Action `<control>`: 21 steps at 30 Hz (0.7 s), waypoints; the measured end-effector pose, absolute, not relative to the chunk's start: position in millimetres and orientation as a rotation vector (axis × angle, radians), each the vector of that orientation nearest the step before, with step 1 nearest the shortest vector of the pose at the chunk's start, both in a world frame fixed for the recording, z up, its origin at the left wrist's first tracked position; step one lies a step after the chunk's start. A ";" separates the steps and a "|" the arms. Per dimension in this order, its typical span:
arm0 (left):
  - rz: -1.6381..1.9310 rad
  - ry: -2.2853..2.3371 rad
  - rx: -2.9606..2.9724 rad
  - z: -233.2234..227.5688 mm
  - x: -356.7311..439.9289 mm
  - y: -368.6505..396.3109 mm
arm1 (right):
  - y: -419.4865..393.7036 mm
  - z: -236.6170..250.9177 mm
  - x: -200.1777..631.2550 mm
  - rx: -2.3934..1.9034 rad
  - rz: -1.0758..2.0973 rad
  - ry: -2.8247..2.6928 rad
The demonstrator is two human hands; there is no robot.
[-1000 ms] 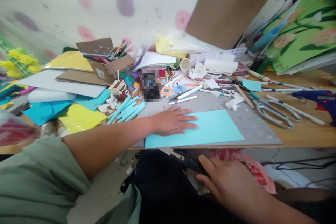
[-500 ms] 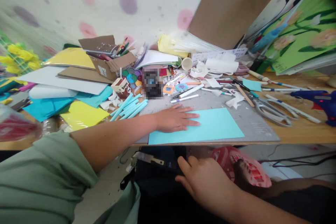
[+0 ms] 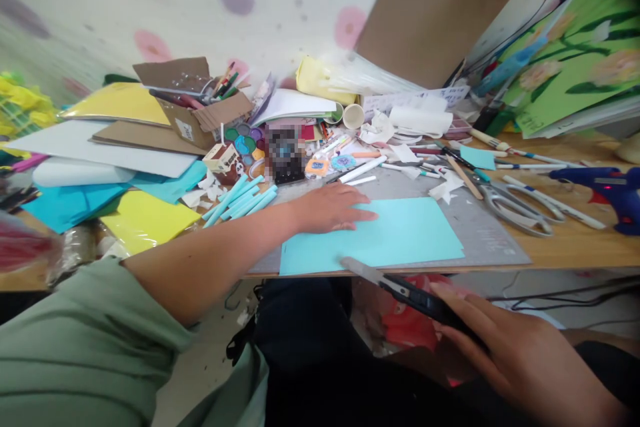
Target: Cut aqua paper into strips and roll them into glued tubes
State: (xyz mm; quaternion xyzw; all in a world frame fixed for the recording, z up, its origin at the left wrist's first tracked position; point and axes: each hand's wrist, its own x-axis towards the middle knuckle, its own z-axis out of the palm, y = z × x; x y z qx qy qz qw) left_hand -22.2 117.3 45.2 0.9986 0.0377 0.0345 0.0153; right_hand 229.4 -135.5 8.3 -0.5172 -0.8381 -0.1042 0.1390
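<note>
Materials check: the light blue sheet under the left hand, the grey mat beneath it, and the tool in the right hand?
Light blue sheet: looks like matte paper or thin card, lying flat with crisp edges. Grey mat: likely a rubbery cutting mat, dull finish with faint printed marks. Utility knife in the right hand: apparently a black plastic body with a pale metal blade, though blurred. The left hand presses the sheet.

Ahead of you, large scissors (image 3: 520, 210) lie on the table (image 3: 580, 247) near a blue glue gun (image 3: 607, 188); a cardboard box (image 3: 200, 110) of pens sits beside yellow paper (image 3: 147, 219).
</note>
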 end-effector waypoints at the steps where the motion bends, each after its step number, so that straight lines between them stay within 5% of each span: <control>1: 0.108 0.140 3.107 45.3 -25.8 117.3 | -134.9 6.6 227.2 -1.513 -0.329 -2.414; 21: -0.074 0.284 3.044 32.5 -53.7 112.0 | -124.6 -9.6 193.1 -1.470 -0.378 -2.440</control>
